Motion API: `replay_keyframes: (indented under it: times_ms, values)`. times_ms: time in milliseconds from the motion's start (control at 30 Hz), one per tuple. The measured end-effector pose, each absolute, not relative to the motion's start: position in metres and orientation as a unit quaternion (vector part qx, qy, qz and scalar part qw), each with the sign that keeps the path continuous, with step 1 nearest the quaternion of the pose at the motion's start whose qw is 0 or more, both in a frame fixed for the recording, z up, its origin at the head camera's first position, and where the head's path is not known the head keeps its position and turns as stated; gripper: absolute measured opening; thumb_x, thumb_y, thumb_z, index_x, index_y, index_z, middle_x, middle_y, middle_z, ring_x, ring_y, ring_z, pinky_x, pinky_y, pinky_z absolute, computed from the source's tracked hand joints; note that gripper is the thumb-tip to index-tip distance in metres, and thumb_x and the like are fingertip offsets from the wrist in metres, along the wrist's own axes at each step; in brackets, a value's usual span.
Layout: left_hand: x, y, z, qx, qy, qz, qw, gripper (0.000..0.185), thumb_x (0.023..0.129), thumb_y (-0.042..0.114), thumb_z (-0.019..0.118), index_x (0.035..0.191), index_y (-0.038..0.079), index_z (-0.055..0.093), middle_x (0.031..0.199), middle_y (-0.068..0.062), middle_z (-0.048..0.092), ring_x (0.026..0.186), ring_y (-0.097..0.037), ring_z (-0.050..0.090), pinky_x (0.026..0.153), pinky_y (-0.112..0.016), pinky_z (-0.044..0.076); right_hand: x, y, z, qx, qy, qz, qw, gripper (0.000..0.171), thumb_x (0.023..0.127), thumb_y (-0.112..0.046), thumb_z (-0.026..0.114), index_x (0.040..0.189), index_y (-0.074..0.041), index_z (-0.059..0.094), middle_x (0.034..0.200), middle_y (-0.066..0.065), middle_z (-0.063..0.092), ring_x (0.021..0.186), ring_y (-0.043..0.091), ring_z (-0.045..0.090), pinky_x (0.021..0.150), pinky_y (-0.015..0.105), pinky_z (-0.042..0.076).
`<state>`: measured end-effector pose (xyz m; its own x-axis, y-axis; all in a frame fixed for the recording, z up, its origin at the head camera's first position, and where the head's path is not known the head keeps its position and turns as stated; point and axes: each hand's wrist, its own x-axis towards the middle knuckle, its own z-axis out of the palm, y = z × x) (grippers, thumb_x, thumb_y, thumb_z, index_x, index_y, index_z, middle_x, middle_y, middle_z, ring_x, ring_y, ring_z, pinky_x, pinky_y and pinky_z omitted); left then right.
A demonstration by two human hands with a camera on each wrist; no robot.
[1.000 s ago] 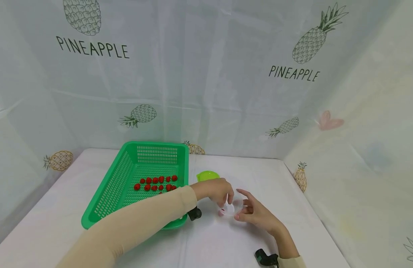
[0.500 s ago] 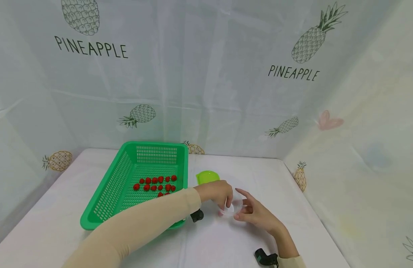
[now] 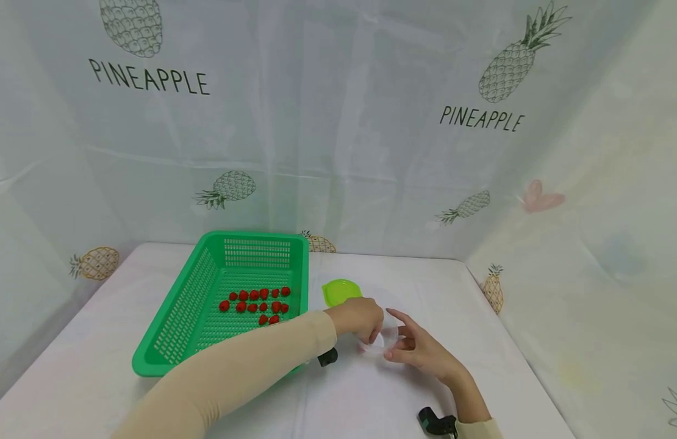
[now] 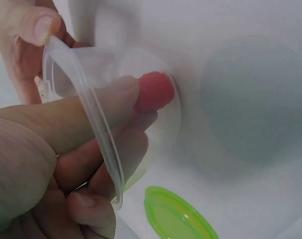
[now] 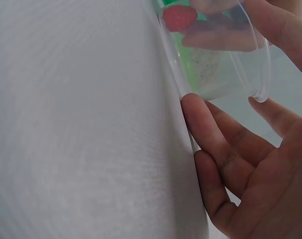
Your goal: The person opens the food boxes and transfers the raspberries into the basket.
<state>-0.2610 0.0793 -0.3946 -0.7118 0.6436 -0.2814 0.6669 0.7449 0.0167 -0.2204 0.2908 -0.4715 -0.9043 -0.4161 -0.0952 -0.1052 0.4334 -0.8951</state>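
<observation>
With its thumb and finger, my left hand (image 3: 361, 318) pinches a raspberry (image 4: 155, 91) inside a clear plastic container (image 5: 225, 74). In the left wrist view the berry sits close to the container's bottom, and the rim crosses in front of my fingers. My right hand (image 3: 423, 350) holds the container from the right, its fingers curved along the side and base. The right wrist view shows the same berry through the clear wall, low in the container. Just behind the left hand lies a bright green lid (image 3: 338, 291) on the white table.
On the left stands a green slotted basket (image 3: 171, 305) with several raspberries (image 3: 254, 295) in loose rows on its floor. My left sleeve (image 3: 250, 360) crosses over its front right corner. A pineapple-print sheet (image 3: 338, 134) hangs behind the table (image 3: 426, 286).
My left hand has moved a little toward me and deeper into the container. The left sleeve has shifted right, uncovering more berries in the basket. The right hand has stayed still.
</observation>
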Motion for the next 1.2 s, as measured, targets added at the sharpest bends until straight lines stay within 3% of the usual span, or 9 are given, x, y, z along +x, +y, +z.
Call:
replay_keyframes:
  times_ms: [267,433,667,1033,1200]
  values:
    - [-0.260,0.081,-0.396,0.345,0.930,-0.043,0.121,0.016,0.089,0.017,0.086,0.076,0.021,0.079,0.081,0.008,0.065,0.080,-0.009,0.054,0.070,-0.025,0.052,-0.221,0.291,-0.470,-0.157,0.835,-0.505,0.151,0.097,0.092,-0.023,0.086,0.168,-0.018,0.026,0.129,0.024,0.060,0.095,0.021,0.068,0.079,0.026,0.054]
    - [-0.262,0.075,-0.392,0.350,0.929,0.007,0.117,0.017,0.089,0.015,0.087,0.075,0.020,0.080,0.075,0.010,0.066,0.080,-0.007,0.055,0.068,-0.022,0.051,-0.221,0.291,-0.471,-0.141,0.841,-0.500,0.151,0.096,0.091,-0.025,0.087,0.168,-0.022,0.029,0.130,0.022,0.059,0.096,0.021,0.068,0.080,0.026,0.053]
    - [-0.268,0.056,-0.365,0.393,0.912,0.062,0.097,0.011,0.095,0.017,0.082,0.084,0.020,0.084,0.077,0.014,0.070,0.079,-0.005,0.057,0.069,-0.018,0.049,-0.221,0.289,-0.471,-0.132,0.844,-0.495,0.157,0.095,0.092,-0.026,0.086,0.167,-0.022,0.029,0.131,0.021,0.059,0.097,0.022,0.068,0.082,0.028,0.053]
    - [-0.267,-0.025,-0.319,0.396,0.905,0.138,0.070,0.009,0.100,0.016,0.075,0.095,0.018,0.083,0.090,0.012,0.072,0.089,-0.010,0.060,0.082,-0.028,0.052,-0.224,0.289,-0.470,-0.150,0.847,-0.488,0.147,0.097,0.091,-0.024,0.087,0.168,-0.018,0.028,0.129,0.021,0.062,0.096,0.022,0.066,0.079,0.027,0.052]
    - [-0.267,-0.076,-0.312,0.381,0.908,0.155,0.080,0.010,0.102,0.017,0.073,0.097,0.020,0.081,0.092,0.012,0.073,0.086,-0.009,0.061,0.088,-0.034,0.053,-0.223,0.291,-0.472,-0.142,0.849,-0.486,0.148,0.096,0.090,-0.025,0.087,0.167,-0.023,0.029,0.129,0.019,0.061,0.096,0.021,0.067,0.080,0.026,0.053]
